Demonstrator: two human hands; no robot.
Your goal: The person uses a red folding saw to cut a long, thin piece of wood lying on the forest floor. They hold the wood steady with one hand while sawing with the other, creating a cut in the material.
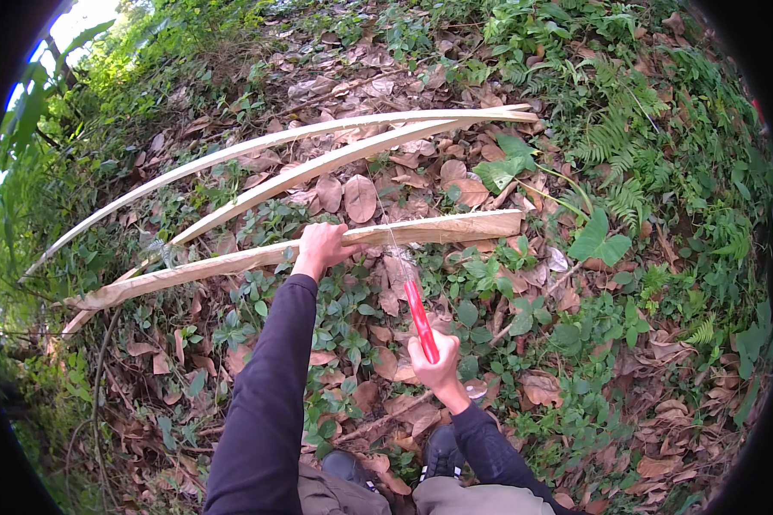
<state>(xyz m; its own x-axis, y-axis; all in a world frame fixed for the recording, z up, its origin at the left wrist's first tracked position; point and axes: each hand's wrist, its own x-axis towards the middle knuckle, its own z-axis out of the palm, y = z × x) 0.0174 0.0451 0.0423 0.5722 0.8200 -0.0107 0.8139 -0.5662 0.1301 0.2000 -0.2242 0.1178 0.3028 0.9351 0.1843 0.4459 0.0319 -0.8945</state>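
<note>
My left hand is closed around a long, pale, rough-cut wooden plank lying crosswise in front of me. In my right hand is the red handle of a hand saw. Its thin blade, seen almost edge-on, points away from me and crosses the plank just right of my left hand. Whether the teeth have entered the wood is too fine to make out. The plank's right end is thick and squared, while its left end narrows and lies over another piece of wood.
Beyond the plank lie two more long wooden strips, their right ends together. Dry brown leaves and low green plants cover the ground. A broad green leaf stands at the right. My dark shoes are at the lower edge, near a thin stick.
</note>
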